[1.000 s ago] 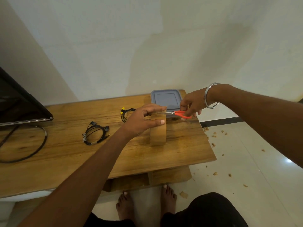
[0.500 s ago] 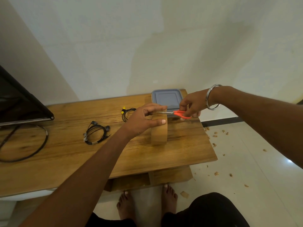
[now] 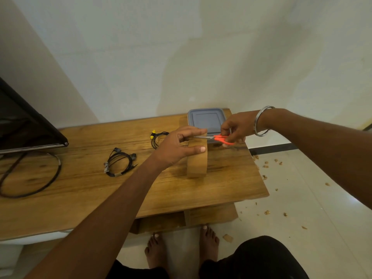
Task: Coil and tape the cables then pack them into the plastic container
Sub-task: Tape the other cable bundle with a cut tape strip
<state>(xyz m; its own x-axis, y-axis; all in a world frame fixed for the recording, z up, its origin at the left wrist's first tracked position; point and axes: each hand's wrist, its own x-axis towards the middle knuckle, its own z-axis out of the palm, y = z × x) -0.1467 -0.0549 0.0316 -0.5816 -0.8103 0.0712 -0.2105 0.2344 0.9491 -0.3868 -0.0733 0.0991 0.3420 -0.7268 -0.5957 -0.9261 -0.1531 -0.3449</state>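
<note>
L hand (image 3: 177, 147) pinches a strip pulled up from the upright brown tape roll (image 3: 197, 164) just below it. R hand (image 3: 234, 130) grips orange scissors (image 3: 218, 138), blades at the strip. Lidded container (image 3: 205, 118) just behind both grips; coiled cables (image 3: 120, 163), (image 3: 158, 137) lie left of L hand on table (image 3: 80, 188).

A wooden table (image 3: 84, 190) carries 1 brown tape roll (image 3: 197, 164) standing on edge near its right end. Behind the roll sits a plastic container (image 3: 205, 119) with a grey lid. 2 coiled black cables lie left of the roll: earphones (image 3: 120, 163) and a yellow-tipped cable (image 3: 158, 137). A thick black cord (image 3: 40, 178) loops at the left, below a dark screen (image 3: 24, 125).
</note>
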